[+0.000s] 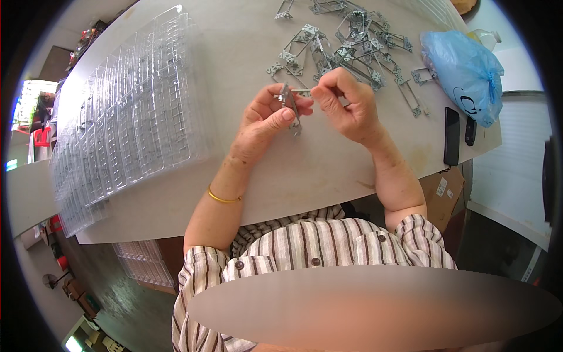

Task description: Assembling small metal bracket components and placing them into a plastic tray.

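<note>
Centre frame, the left hand (pixel 263 122) pinches a grey metal bracket (pixel 285 95) between thumb and curled fingers, the right hand (pixel 352 108) closes thumb and forefinger on a thin rod (pixel 301 91) there, apparently mid-adjustment, calling for steady support.

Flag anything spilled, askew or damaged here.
Nothing looks plainly spilled or damaged. The metal frames lie in a loose tangle beyond the right hand, untidy compared with the orderly clear trays; small defects wouldn't show.
</note>
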A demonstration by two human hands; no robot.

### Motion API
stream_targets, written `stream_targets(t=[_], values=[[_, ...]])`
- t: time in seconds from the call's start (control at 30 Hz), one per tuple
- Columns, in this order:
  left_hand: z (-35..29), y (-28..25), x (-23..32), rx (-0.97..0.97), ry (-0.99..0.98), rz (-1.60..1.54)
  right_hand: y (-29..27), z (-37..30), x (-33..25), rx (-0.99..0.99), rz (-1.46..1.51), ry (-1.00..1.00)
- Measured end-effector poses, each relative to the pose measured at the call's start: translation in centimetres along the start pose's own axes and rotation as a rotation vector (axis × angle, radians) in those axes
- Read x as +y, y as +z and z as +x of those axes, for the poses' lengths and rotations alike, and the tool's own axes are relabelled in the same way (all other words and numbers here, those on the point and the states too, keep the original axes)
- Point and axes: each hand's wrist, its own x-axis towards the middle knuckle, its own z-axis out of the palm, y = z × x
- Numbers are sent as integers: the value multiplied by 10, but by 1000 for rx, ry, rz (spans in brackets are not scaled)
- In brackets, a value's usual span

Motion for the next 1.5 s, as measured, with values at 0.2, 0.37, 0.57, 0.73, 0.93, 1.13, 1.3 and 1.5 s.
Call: stream_targets(t=[0.2,0.37,0.57,0.73,0.93,1.13,1.3,1.5], values=[[3,3,2,46,187,13,-3,6,-6,96,341,272],[3,6,5,89,272,-19,6,8,-5,95,212,331],[-3,17,7,116,280,122,9,6,1,-27,466,537],[0,31,13,207,356,312,4,9,0,114,345,400],[0,11,14,139,-34,-182,-4,7,-1,36,151,142],[-3,8,19,-4,-213,-159,-3,6,-3,-60,178,157],[-2,13,13,54,-169,-152,-1,11,7,131,36,-59],[-4,12,9,122,-104,-141,-3,12,4,281,-243,-305]])
